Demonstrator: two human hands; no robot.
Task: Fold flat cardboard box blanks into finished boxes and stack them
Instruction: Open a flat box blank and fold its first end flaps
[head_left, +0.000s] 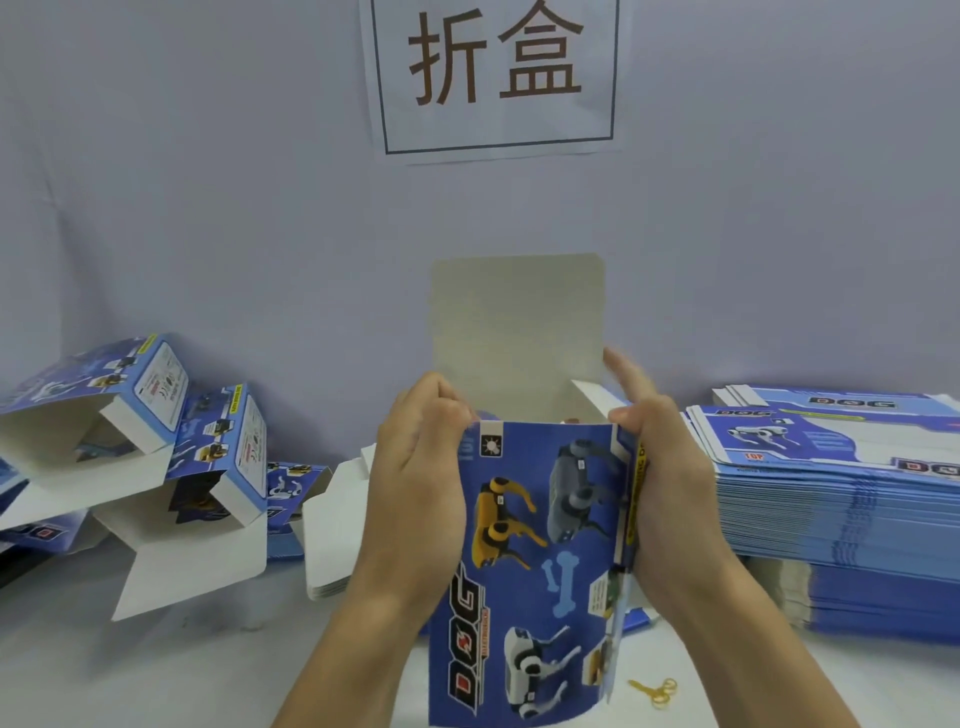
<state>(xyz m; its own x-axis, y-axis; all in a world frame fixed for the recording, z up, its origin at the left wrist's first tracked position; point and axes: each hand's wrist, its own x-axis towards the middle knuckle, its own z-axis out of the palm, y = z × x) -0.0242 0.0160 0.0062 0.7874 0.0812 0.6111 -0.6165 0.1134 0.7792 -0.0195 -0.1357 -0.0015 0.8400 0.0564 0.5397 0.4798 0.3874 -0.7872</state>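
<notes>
Two hands clamp the box (540, 561) at desk centre: our left hand (415, 467) and right hand (665, 467) grip opposite sides, its long axis running away, lid flap (519, 322) upright beyond our fingers.

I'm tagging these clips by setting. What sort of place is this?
Probably a box-folding workstation: a sign reading 折盒 on the wall, a tall stack of flat blanks, and folded boxes piled on the table.

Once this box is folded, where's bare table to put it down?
Bare table shows front left, between the folded boxes and the left hand. A smaller patch front right holds rubber bands. The flat blank stack crowds the right; both hands grip the box.
</notes>
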